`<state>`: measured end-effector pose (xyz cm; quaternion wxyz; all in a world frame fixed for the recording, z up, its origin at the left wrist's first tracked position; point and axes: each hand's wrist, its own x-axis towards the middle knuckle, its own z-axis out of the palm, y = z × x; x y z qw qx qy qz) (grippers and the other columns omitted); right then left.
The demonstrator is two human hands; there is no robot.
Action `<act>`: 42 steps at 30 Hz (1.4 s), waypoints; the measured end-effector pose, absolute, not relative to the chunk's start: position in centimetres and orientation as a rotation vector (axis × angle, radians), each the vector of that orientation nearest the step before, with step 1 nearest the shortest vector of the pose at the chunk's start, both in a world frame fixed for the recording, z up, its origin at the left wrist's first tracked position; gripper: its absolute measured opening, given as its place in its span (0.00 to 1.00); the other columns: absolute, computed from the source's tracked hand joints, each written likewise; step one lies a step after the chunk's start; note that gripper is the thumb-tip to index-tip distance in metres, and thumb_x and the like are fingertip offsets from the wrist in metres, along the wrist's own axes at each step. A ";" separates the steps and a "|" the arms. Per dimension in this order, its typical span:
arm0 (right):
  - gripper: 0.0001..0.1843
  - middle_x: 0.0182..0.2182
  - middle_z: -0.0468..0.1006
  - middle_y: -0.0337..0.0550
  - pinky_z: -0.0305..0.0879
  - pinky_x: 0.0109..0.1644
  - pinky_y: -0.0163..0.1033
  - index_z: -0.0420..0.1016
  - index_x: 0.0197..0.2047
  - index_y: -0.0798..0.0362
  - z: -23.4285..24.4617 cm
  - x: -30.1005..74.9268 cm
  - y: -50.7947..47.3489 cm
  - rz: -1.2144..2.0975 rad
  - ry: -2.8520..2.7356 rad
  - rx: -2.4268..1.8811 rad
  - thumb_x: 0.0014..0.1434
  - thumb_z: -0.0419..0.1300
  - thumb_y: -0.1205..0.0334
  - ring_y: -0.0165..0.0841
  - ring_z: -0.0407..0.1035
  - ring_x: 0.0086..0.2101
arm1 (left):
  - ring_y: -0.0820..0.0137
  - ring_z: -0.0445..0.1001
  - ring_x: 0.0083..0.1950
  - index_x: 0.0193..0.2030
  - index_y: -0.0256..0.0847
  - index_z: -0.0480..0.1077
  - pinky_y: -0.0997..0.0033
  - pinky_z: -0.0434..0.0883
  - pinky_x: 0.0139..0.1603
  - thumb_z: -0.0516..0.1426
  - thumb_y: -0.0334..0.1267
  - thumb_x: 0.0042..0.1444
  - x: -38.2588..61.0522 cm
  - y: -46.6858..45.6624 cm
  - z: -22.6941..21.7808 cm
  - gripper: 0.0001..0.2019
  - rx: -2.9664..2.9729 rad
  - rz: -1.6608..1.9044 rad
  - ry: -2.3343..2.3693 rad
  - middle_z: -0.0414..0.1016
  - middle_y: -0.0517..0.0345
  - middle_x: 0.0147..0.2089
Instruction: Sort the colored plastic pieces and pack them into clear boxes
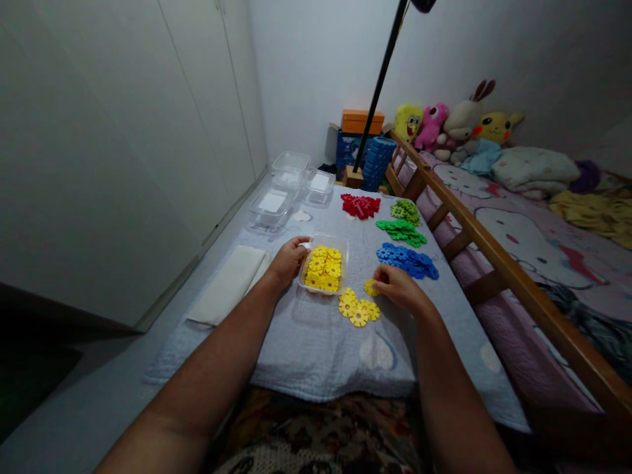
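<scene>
A clear plastic tub point(342, 250) filled with yellow flower-shaped discs point(324, 268) sits on a pale blue blanket point(316, 342). My left hand point(289, 259) grips the tub's left rim, fingers curled over the edge. My right hand point(397, 286) rests on the blanket just right of the tub, fingers pinched on a yellow disc point(370, 287). Several loose yellow discs point(357, 308) lie in front of the tub, between my hands. Beyond my right hand lie a blue pile point(409, 261), green piles point(403, 225) and a red pile point(360, 205).
Empty clear tubs and lids point(289, 187) stand at the blanket's far left. A folded white cloth point(228, 283) lies on the left. A wooden bed rail point(486, 253) runs along the right, with plush toys point(457, 125) on the bed. A black pole point(378, 89) rises behind the piles.
</scene>
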<state>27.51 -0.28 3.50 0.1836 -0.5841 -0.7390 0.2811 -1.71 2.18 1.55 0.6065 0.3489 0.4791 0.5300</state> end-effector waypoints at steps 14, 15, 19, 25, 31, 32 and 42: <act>0.05 0.33 0.79 0.40 0.63 0.46 0.42 0.76 0.36 0.50 6.4 20.5 2.1 0.528 -1.977 -1.346 0.56 0.60 0.68 0.36 0.71 0.37 | 0.72 0.68 0.22 0.48 0.40 0.72 0.76 0.60 0.22 0.61 0.33 0.39 -1.9 2.4 1.2 0.25 0.804 1.227 1.106 0.67 0.67 0.22; 0.07 0.34 0.80 0.41 0.63 0.48 0.43 0.77 0.38 0.50 6.3 20.1 2.1 0.478 -2.007 -1.362 0.56 0.60 0.68 0.37 0.71 0.39 | 0.72 0.68 0.22 0.48 0.40 0.71 0.76 0.60 0.23 0.61 0.33 0.38 -1.9 2.4 1.2 0.24 0.803 1.228 1.099 0.67 0.67 0.22; 0.10 0.37 0.83 0.43 0.59 0.53 0.48 0.81 0.42 0.47 5.8 18.8 2.1 0.359 -2.113 -1.421 0.59 0.61 0.68 0.41 0.69 0.44 | 0.72 0.69 0.23 0.48 0.39 0.70 0.76 0.63 0.25 0.61 0.33 0.38 -1.7 2.3 1.4 0.25 0.798 1.239 1.078 0.69 0.66 0.24; 0.11 0.39 0.84 0.43 0.53 0.53 0.49 0.82 0.43 0.47 5.4 18.2 1.9 0.290 -2.209 -1.482 0.62 0.60 0.68 0.43 0.67 0.45 | 0.74 0.68 0.22 0.48 0.38 0.71 0.76 0.62 0.24 0.61 0.33 0.38 -1.7 2.2 1.5 0.25 0.793 1.246 1.077 0.72 0.65 0.24; 0.10 0.42 0.80 0.48 0.53 0.51 0.48 0.82 0.42 0.48 4.7 18.2 2.0 0.164 -2.239 -1.495 0.61 0.61 0.67 0.44 0.64 0.46 | 0.74 0.66 0.20 0.49 0.39 0.71 0.77 0.58 0.22 0.60 0.33 0.38 -1.9 2.3 1.3 0.25 0.803 1.229 1.085 0.69 0.66 0.22; 0.10 0.43 0.80 0.48 0.53 0.51 0.48 0.82 0.42 0.48 4.6 18.3 2.1 0.148 -2.236 -1.500 0.61 0.61 0.67 0.44 0.63 0.47 | 0.74 0.66 0.20 0.49 0.39 0.71 0.77 0.58 0.22 0.60 0.33 0.38 -1.9 2.3 1.2 0.25 0.806 1.230 1.081 0.69 0.66 0.22; 0.09 0.41 0.78 0.48 0.62 0.50 0.43 0.80 0.40 0.53 5.4 21.7 2.2 0.332 -2.132 -1.430 0.61 0.59 0.69 0.39 0.70 0.43 | 0.73 0.66 0.21 0.49 0.40 0.70 0.76 0.59 0.22 0.60 0.33 0.39 -1.9 2.4 1.0 0.25 0.817 1.231 1.094 0.71 0.65 0.24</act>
